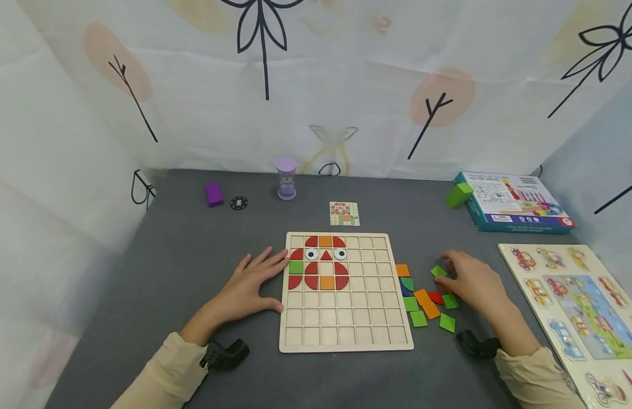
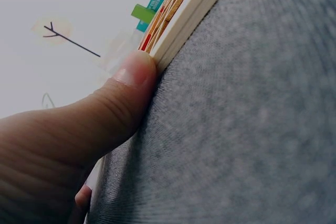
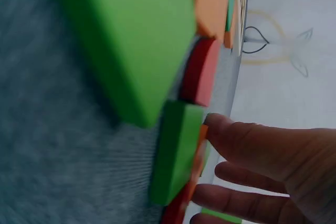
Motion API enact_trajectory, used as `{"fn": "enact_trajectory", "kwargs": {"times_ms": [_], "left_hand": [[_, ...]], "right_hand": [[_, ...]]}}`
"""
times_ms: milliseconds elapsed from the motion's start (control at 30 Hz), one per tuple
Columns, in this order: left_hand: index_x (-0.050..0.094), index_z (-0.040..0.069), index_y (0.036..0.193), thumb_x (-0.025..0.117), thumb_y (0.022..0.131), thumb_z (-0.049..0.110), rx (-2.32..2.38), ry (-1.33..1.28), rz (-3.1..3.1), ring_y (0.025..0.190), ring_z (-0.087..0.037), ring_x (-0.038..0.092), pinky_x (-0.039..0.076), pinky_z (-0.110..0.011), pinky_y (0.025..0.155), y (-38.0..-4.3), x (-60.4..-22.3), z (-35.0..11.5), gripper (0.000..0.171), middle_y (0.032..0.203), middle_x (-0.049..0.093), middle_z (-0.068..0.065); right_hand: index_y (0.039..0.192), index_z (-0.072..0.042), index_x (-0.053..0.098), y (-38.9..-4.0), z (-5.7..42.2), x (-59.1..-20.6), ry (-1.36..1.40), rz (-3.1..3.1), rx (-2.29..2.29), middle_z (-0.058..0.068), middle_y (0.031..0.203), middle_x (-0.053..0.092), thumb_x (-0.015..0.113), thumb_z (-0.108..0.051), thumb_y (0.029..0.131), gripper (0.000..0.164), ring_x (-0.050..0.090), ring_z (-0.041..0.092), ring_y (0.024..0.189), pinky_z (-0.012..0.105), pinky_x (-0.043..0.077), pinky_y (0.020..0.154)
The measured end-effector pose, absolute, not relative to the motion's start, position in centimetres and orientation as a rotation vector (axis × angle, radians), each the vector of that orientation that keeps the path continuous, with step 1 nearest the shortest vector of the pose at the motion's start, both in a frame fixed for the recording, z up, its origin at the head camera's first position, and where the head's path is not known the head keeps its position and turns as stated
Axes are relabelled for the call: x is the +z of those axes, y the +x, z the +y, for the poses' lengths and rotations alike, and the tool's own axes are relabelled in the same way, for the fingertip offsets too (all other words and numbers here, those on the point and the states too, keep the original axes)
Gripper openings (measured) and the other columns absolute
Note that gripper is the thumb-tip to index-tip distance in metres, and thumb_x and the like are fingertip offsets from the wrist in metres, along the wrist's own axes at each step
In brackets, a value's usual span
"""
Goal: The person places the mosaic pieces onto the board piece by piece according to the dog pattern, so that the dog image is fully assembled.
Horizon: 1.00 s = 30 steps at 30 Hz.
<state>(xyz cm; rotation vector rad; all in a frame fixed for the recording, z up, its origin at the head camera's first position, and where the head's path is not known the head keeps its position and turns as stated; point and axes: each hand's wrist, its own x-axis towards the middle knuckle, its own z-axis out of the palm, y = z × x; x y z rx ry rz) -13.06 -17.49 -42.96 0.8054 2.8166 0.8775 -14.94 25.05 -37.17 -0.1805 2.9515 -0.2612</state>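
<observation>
Your right hand's (image 1: 472, 279) curved fingers are at a green tile (image 1: 439, 271); whether they pinch it, I cannot tell.
Your left hand (image 1: 244, 291), fingers apart, touches the grid board (image 1: 345, 334), which lies on the bench (image 1: 193, 250) beside loose tiles (image 1: 426, 304).

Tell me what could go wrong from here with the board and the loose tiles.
The right hand is among crowded loose tiles, so it might nudge neighbours or catch the wrong one.
The left hand touches the left edge of the board; a push there could shift it and perhaps jostle the placed pieces.
</observation>
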Motion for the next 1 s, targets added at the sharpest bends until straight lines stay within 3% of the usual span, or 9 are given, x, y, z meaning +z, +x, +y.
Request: {"fn": "enact_trajectory", "kwargs": {"times_ms": [167,433,633,1000], "left_hand": [[0.029,0.02,0.14,0.067,0.061,0.059,0.878,0.801,2.818,0.136,-0.025,0.011,0.002,-0.055,0.103,-13.0,-43.0,-17.5,0.096,0.146,0.023,0.004],[0.03,0.019,0.14,0.067,0.061,0.058,0.87,0.799,2.812,0.136,-0.025,0.011,0.002,-0.056,0.102,-13.0,-42.9,-17.5,0.096,0.146,0.023,0.005],[0.03,0.019,0.14,0.067,0.061,0.059,0.869,0.797,2.821,0.136,-0.025,0.011,0.002,-0.056,0.102,-13.1,-43.1,-17.6,0.096,0.146,0.023,0.004],[0.029,0.02,0.14,0.068,0.061,0.057,0.868,0.796,2.819,0.136,-0.025,0.011,0.002,-0.055,0.103,-13.1,-43.1,-17.5,0.096,0.146,0.023,0.005]], "right_hand": [[0.106,-0.002,0.058,-15.1,25.2,-37.4,-0.188,2.932,-0.294,0.012,0.089,0.058,0.068,-0.024,0.077,0.039,0.051,0.02,0.071,0.037,0.046,0.059],[0.102,-0.003,0.062,-14.9,23.5,-36.8,-0.302,2.975,-0.301,0.011,0.092,0.06,0.068,-0.018,0.077,0.03,0.055,0.022,0.077,0.041,0.048,0.064],[0.097,-0.009,0.064,-14.0,18.9,-36.6,-0.612,3.035,-0.403,0.003,0.09,0.059,0.071,-0.016,0.074,0.026,0.056,0.016,0.073,0.031,0.047,0.059],[0.097,-0.014,0.064,-11.9,10.4,-37.1,-1.088,2.811,-0.438,-0.006,0.09,0.055,0.071,-0.016,0.073,0.025,0.05,0.005,0.071,0.018,0.046,0.062]]}}
